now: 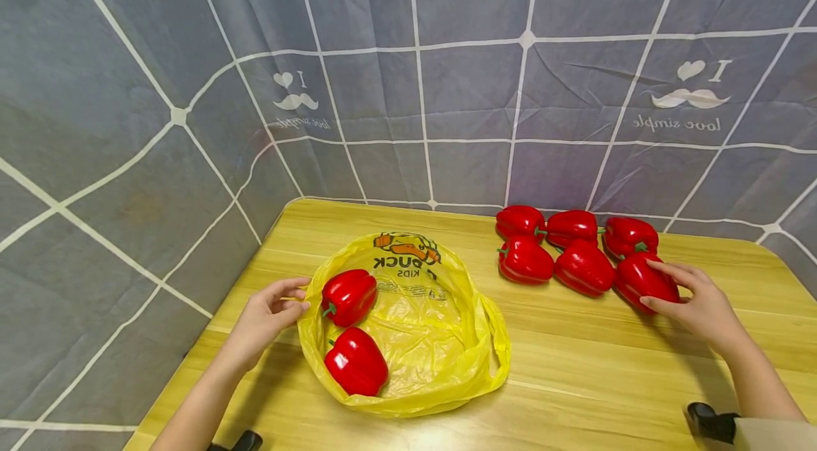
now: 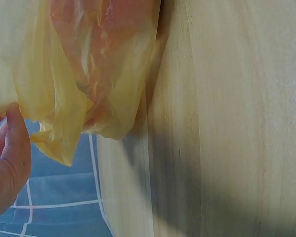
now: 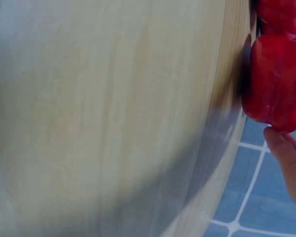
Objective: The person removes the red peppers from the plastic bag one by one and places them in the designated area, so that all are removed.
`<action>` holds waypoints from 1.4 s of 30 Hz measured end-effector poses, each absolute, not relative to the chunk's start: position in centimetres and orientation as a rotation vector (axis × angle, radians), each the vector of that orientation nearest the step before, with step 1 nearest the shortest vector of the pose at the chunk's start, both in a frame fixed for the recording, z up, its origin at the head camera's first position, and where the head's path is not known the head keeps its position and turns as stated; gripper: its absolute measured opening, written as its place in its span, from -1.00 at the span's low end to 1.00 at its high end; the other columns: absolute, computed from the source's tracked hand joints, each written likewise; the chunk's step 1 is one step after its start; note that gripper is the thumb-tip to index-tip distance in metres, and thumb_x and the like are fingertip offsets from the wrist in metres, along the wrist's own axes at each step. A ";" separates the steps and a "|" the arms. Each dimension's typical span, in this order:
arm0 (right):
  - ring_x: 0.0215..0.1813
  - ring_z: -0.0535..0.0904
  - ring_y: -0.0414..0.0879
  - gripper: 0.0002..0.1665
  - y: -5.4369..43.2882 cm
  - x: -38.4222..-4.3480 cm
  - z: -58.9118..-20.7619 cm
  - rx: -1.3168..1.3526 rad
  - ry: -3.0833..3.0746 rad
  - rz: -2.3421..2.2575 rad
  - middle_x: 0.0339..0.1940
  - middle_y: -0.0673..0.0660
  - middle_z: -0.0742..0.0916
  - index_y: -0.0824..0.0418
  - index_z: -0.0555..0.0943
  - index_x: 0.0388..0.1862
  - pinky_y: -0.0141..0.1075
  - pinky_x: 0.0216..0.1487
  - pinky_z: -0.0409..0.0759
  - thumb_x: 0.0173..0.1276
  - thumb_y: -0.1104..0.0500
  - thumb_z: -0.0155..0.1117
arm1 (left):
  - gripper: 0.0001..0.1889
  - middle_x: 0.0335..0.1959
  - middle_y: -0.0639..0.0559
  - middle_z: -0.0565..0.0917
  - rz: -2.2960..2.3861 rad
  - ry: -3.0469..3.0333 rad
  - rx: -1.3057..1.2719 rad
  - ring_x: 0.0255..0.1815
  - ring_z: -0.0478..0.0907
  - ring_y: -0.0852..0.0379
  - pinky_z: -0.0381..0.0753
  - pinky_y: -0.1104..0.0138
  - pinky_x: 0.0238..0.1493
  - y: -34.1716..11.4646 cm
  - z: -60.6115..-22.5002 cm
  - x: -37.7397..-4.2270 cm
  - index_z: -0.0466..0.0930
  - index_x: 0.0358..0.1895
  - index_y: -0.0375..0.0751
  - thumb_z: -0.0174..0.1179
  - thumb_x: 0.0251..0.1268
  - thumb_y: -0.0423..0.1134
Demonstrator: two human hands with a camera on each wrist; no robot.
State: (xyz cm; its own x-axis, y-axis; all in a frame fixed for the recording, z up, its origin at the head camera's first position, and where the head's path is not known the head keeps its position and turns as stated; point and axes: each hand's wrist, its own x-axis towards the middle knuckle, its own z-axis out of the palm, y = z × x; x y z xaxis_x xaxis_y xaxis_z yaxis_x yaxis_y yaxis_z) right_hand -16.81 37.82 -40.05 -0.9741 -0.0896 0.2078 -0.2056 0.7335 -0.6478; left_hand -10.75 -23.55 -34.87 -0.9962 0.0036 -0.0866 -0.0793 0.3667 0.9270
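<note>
A yellow plastic bag (image 1: 421, 348) with a duck print lies spread with its mouth facing up. Inside it, on the left, are two red bell peppers, an upper pepper (image 1: 349, 297) and a lower pepper (image 1: 357, 362). My left hand (image 1: 271, 313) pinches the bag's left rim between thumb and fingers; in the left wrist view, the fingertips (image 2: 14, 111) meet the thin plastic. Over on the right, my right hand (image 1: 698, 302) grips a red bell pepper (image 1: 645, 281), thumb on the near side and fingers over the far side. The right wrist view shows that pepper (image 3: 275, 81) too.
Several more red bell peppers (image 1: 584, 268) sit in two rows at the back right, close against the gripped one. The wooden table (image 1: 562, 380) ends at a grey curtain (image 1: 472, 96) with white lines, behind and along the left.
</note>
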 end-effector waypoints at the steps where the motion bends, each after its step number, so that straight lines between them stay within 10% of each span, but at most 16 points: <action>1: 0.03 0.33 -0.01 -0.28 37.8 -16.9 -40.1 0.242 -2.774 1.052 0.08 0.52 0.37 0.40 0.41 0.20 -0.73 -0.38 0.33 0.05 0.26 0.45 | -0.56 -0.10 -0.22 0.48 1.726 2.536 -0.068 -0.23 0.47 0.22 0.56 0.43 -0.24 -23.5 -34.9 -10.7 0.37 0.20 -0.45 0.14 0.24 -0.41; 4: 0.01 0.26 0.44 -0.26 37.7 -17.1 -40.0 0.255 -2.790 1.016 0.07 0.55 0.36 0.42 0.39 0.20 -0.70 -0.40 0.30 0.04 0.27 0.46 | -0.56 -0.10 -0.22 0.48 1.722 2.542 -0.066 -0.23 0.47 0.22 0.56 0.43 -0.24 -23.5 -34.9 -10.7 0.37 0.19 -0.45 0.14 0.24 -0.41; 19: -0.03 0.34 0.46 -0.20 37.0 -17.4 -39.3 0.182 -2.835 0.984 0.09 0.56 0.40 0.46 0.33 0.24 -0.57 -0.42 0.36 0.09 0.16 0.44 | -0.57 -0.10 -0.26 0.47 1.736 2.539 -0.094 -0.23 0.48 0.22 0.57 0.43 -0.23 -23.4 -34.6 -10.6 0.38 0.18 -0.44 0.13 0.24 -0.43; 27: 0.04 0.27 0.50 -0.25 36.5 -17.7 -38.1 0.110 -2.859 1.032 0.14 0.59 0.35 0.47 0.31 0.24 0.29 -0.19 0.40 0.17 0.14 0.37 | -0.57 -0.08 -0.25 0.47 1.738 2.538 -0.081 -0.21 0.48 0.22 0.57 0.43 -0.22 -23.4 -34.6 -10.6 0.37 0.19 -0.44 0.13 0.25 -0.41; 35: 0.14 0.24 0.44 -0.27 34.6 -19.0 -35.5 0.103 -2.852 1.156 0.20 0.49 0.38 0.40 0.33 0.25 -0.50 -0.35 0.40 0.21 0.06 0.34 | -0.57 -0.09 -0.25 0.47 1.728 2.546 -0.077 -0.22 0.48 0.23 0.56 0.43 -0.22 -23.5 -34.7 -10.5 0.37 0.19 -0.44 0.13 0.25 -0.41; 42: 0.11 0.31 0.24 -0.29 31.8 -20.4 -32.7 0.250 -2.862 1.131 0.18 0.40 0.46 0.31 0.40 0.24 -0.22 -0.19 0.46 0.18 0.04 0.37 | -0.57 -0.10 -0.26 0.48 1.731 2.551 -0.081 -0.23 0.49 0.23 0.56 0.44 -0.23 -23.5 -34.6 -10.5 0.38 0.18 -0.44 0.13 0.25 -0.42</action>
State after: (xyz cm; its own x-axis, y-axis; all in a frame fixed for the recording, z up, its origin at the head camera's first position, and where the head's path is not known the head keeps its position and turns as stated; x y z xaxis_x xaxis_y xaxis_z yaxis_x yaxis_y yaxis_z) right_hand -20.38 31.79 -32.70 -0.9854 -0.1298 0.1098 -0.1699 0.7189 -0.6741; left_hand -10.53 -23.48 -34.64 -0.9969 -0.0114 -0.0772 -0.0760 0.3693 0.9262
